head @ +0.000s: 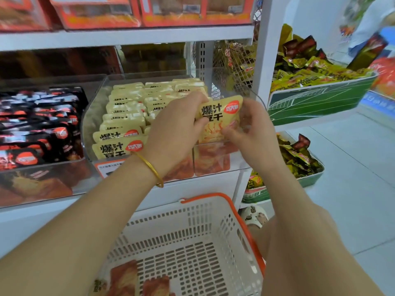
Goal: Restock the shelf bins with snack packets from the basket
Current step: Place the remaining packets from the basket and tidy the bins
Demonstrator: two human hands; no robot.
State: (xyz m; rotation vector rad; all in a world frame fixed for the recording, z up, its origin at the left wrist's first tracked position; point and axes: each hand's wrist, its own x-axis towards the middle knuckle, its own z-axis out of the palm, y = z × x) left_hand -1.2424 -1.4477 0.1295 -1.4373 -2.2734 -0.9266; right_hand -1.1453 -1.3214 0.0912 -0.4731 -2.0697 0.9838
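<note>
A yellow packet (221, 116) was held over the right side of the clear bin (86, 129). It was pinched at its left edge by the curled fingers (197, 99) of the left hand (175, 127) and at its right edge by those of the right hand (254, 129). The rows of packets (126, 116) beside it were packed closely. If it was pushed down at an angle, the standing neighbours could be tipped over, or the packet itself creased. With a loose grip it could be dropped outside the front wall. A few packets (126, 276) were seen in the basket (213, 221) below
</note>
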